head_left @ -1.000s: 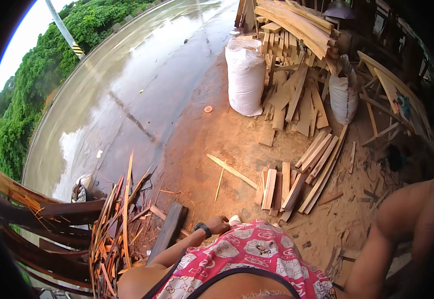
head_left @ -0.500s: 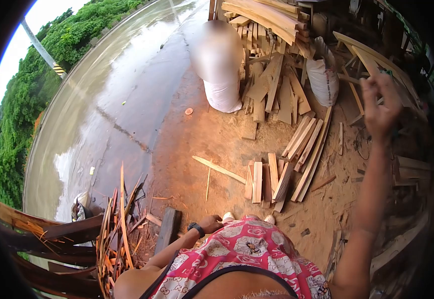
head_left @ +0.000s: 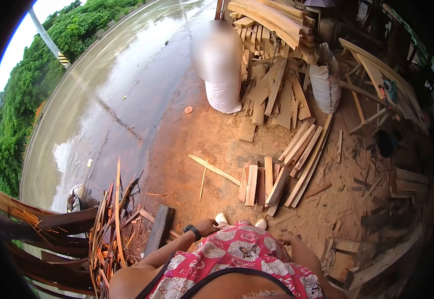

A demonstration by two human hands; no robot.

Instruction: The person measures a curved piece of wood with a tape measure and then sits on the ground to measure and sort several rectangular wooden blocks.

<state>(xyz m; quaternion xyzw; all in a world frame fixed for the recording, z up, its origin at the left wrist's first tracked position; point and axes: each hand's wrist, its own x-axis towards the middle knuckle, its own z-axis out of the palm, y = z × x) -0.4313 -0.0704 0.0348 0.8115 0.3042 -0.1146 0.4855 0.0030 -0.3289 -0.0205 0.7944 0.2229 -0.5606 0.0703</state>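
Observation:
My left hand (head_left: 208,227), with a dark watch (head_left: 192,231) on its wrist, hangs low beside my pink and white patterned top (head_left: 244,247). Its fingers look loosely stretched and no object shows in them. On the other side, my right hand (head_left: 287,237) is down by the edge of the top, its fingers apart and partly hard to see. Just ahead of my shoes lie short wooden blocks (head_left: 251,185), grouped side by side. Longer wooden strips (head_left: 312,164) lie beside them.
A dark timber beam (head_left: 159,229) and a heap of thin wood splinters (head_left: 111,234) lie at left. Ahead stand a blurred white sack-like shape (head_left: 223,94), a stack of planks (head_left: 271,20) and a white sack (head_left: 326,89). A green power tool (head_left: 390,90) sits on boards at right.
My right hand has come down from its raised position at the right to beside my top. The view has shifted slightly; my left hand stays low.

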